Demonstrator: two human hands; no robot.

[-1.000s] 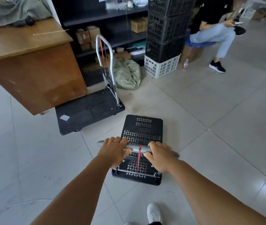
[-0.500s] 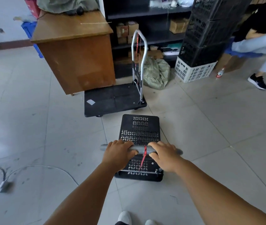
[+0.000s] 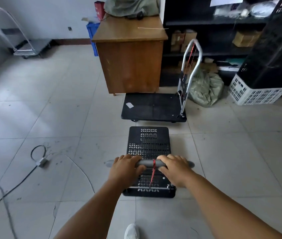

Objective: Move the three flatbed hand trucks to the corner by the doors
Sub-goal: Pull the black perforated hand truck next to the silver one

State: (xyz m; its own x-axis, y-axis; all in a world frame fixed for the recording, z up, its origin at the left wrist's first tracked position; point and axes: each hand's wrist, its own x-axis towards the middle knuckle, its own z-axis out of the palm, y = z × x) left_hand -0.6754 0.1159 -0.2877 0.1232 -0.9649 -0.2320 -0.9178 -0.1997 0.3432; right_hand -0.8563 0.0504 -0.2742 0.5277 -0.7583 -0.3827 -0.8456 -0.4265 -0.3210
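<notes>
Your hands are both wrapped around the grey handle bar [image 3: 148,163] of the small perforated hand truck [image 3: 148,144], left hand [image 3: 125,167] and right hand [image 3: 174,168] either side of the red cord [image 3: 154,171], which is the right place to hold. It stands on the tile floor [image 3: 59,118] just short of the larger black hand truck [image 3: 154,106] by the wooden counter [image 3: 129,54]. It looks light and stiff (empty deck), so expect easy rolling but quick swerving. A third truck [image 3: 31,47] waits far left.
</notes>
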